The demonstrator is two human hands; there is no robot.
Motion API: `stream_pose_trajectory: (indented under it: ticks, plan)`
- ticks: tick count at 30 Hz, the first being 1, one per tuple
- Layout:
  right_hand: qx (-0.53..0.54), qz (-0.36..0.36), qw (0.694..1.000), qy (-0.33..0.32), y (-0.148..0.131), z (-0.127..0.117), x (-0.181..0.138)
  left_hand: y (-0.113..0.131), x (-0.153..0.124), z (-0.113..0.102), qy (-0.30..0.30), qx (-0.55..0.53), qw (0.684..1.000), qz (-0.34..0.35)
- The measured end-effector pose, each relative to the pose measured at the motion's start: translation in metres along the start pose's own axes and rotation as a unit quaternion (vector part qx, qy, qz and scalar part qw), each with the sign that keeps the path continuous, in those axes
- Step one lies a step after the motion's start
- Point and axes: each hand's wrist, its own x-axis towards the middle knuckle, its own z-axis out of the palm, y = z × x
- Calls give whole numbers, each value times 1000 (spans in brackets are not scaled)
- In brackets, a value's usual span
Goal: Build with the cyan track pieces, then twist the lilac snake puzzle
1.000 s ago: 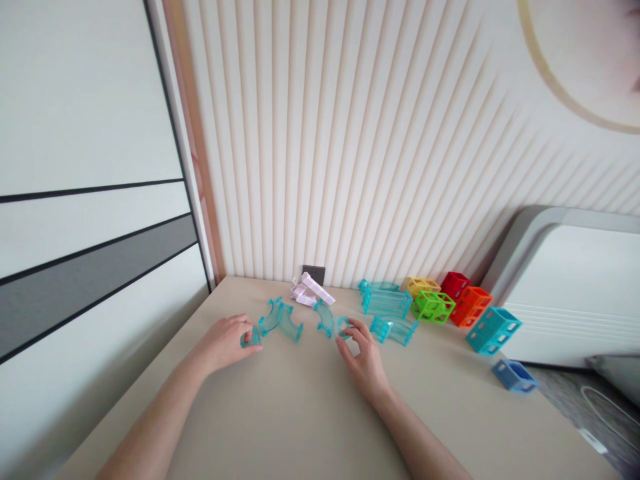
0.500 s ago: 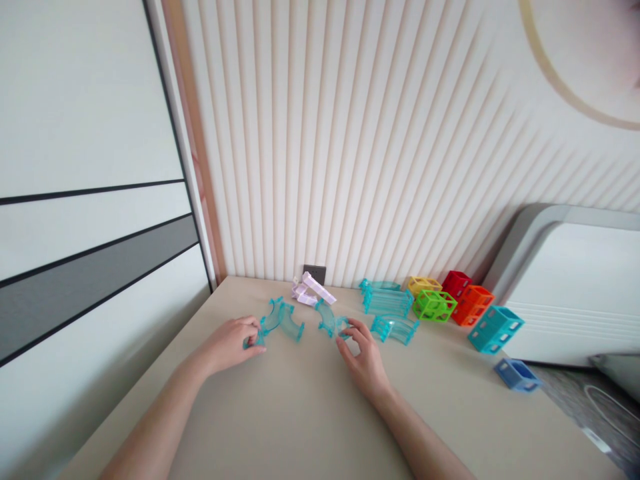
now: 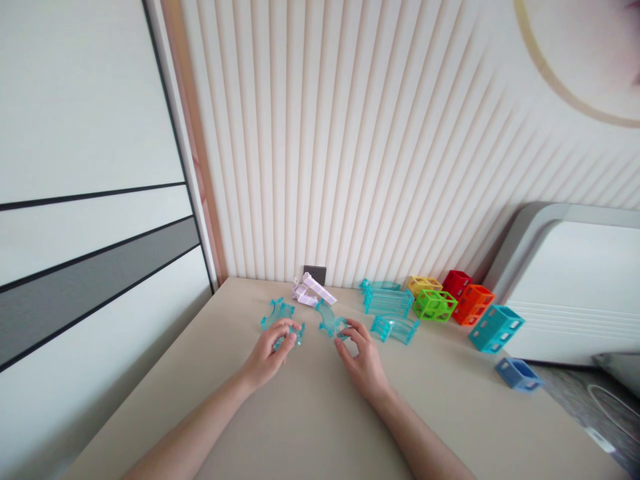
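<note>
My left hand (image 3: 274, 348) is closed with thumb and fingertips at a translucent teal curved track piece (image 3: 297, 336), partly hidden by the fingers. Just behind it on the table lies another teal curved track piece (image 3: 277, 311). Across a small gap, my right hand (image 3: 363, 352) pinches a small teal track piece (image 3: 342, 325) between thumb and fingers. This one touches or almost touches a teal curved piece (image 3: 325, 316) lying farther back; whether they are joined I cannot tell.
Pale purple pieces (image 3: 314, 289) lie near the wall socket (image 3: 315, 274). To the right are more teal track pieces (image 3: 387, 301), then yellow (image 3: 424, 286), green (image 3: 435, 305), red (image 3: 455, 285), orange (image 3: 473, 304), teal (image 3: 496, 329) and blue (image 3: 519, 375) open blocks toward the table's right edge.
My left hand has moved to the right, from the outer end of the left teal pieces to the piece nearer the middle. My right hand has stayed at its small teal piece.
</note>
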Motion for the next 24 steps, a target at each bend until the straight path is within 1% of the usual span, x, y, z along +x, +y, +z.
stream_pose_trajectory:
  ticks: [3,7,11,14,16,18,21,24]
  plan:
    - [4,-4,1000,-2,1,2,-1,-1,6,24,28,-63,997,-15]
    - [2,8,1000,8,1,2,-1,2,20,46,52,-95,994,-33]
    - [-6,24,999,28,-1,0,0,3,22,59,70,-129,989,-36]
    - [-7,25,999,32,-1,-1,0,3,14,62,49,-132,990,-17]
    - [-2,20,999,30,-2,-1,-1,4,8,61,36,-106,994,6]
    - [2,12,999,31,-2,-1,-1,5,4,60,34,-56,997,27]
    - [8,1,999,38,-5,-3,-1,5,3,57,53,35,996,56]
    - [14,-11,999,44,-9,-6,0,-1,4,56,85,101,987,92]
